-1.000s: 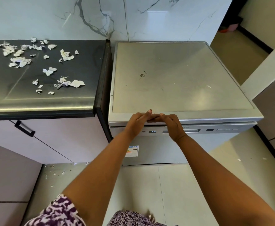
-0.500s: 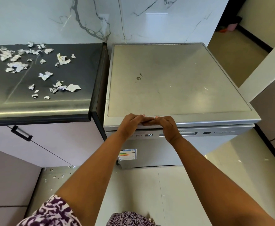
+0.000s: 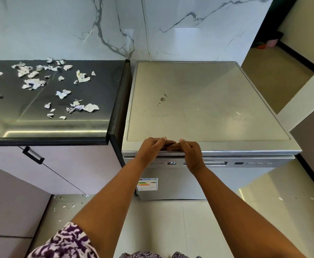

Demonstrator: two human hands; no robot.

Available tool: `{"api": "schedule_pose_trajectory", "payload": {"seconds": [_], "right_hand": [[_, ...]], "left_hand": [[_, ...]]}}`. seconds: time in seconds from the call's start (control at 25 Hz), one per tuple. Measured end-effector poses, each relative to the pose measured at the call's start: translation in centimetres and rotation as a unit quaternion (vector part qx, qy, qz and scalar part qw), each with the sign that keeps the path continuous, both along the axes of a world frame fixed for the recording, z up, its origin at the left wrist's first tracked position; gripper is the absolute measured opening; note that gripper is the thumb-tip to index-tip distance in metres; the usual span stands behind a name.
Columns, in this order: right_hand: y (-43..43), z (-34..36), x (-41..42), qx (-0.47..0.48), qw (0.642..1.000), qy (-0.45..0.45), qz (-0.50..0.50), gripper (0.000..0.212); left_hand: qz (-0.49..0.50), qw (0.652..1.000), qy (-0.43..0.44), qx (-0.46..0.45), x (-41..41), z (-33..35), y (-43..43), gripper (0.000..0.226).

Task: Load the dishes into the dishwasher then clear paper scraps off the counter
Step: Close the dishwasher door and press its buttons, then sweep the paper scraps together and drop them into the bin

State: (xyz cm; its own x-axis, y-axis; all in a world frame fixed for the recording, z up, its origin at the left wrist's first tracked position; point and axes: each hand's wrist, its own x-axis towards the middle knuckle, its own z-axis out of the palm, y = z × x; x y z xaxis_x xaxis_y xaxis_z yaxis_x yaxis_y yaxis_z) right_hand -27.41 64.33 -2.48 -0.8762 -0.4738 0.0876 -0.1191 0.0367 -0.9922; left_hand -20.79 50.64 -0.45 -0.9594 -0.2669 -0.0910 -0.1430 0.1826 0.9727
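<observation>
Beside the dishwasher (image 3: 199,101), paper scraps (image 3: 33,83) litter the dark counter (image 3: 96,86).

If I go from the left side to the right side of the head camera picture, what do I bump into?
Paper scraps → black counter, its right edge → left hand → right hand, both gripping the dishwasher by its front lip → tan hallway floor.

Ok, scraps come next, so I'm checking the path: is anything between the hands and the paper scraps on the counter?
Nothing visible does. The left hand and right hand are at the dishwasher front edge. The paper scraps lie loose on the counter to its left, with only bare surfaces between.
</observation>
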Motion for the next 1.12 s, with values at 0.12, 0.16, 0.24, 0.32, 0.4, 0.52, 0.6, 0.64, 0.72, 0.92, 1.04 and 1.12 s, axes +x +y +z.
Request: {"api": "schedule_pose_trajectory", "payload": {"seconds": [0.12,0.16,0.24,0.32,0.4,0.52,0.6,0.64,0.72,0.92,1.04,1.12], "right_hand": [[-0.6,-0.3,0.4,0.027,0.998,0.02,-0.049,0.036],[-0.9,-0.4,0.5,0.046,0.996,0.043,-0.062,0.034],[-1.7,-0.3,0.9,0.1,0.985,0.112,-0.089,0.033],[-2.7,-0.3,1.5,0.145,0.963,0.184,-0.13,0.036],[-4.1,-0.3,2.0,0.17,0.947,0.231,-0.146,0.044],[-7.0,-0.4,2.3,0.222,0.935,0.244,-0.13,0.043],[-9.2,-0.3,2.7,0.254,0.925,0.25,-0.129,0.041],[-10.4,-0.2,2.8,0.266,0.921,0.252,-0.129,0.041],[-12.9,0.3,3.3,0.285,0.916,0.254,-0.124,0.046],[-20.6,1.7,5.4,0.303,0.91,0.27,-0.087,0.043],[-24.7,2.4,6.2,0.314,0.912,0.256,-0.071,0.042],[-27.5,2.8,6.8,0.316,0.912,0.255,-0.062,0.045]], "left_hand": [[0.031,0.998,0.003,-0.049,0.5,0.6,0.7,0.029],[0.035,0.995,0.011,-0.092,0.7,0.5,0.7,0.026],[0.022,0.971,0.005,-0.237,1.2,-0.1,0.1,0.032],[0.011,0.927,-0.033,-0.375,2.1,-0.8,-1.5,0.045],[0.037,0.895,-0.062,-0.44,3.0,-1.2,-3.4,0.053],[0.07,0.87,-0.083,-0.48,4.2,-1.1,-6.3,0.057],[0.069,0.858,-0.083,-0.502,4.7,-0.7,-8.3,0.057],[0.068,0.853,-0.078,-0.512,4.9,-0.4,-9.3,0.057],[0.072,0.849,-0.073,-0.518,5.4,0.1,-11.8,0.057],[0.116,0.848,-0.102,-0.507,7.7,1.1,-20.1,0.059],[0.125,0.852,-0.115,-0.495,9.3,1.3,-24.3,0.061],[0.131,0.854,-0.118,-0.49,10.4,1.6,-27.2,0.062]]}}
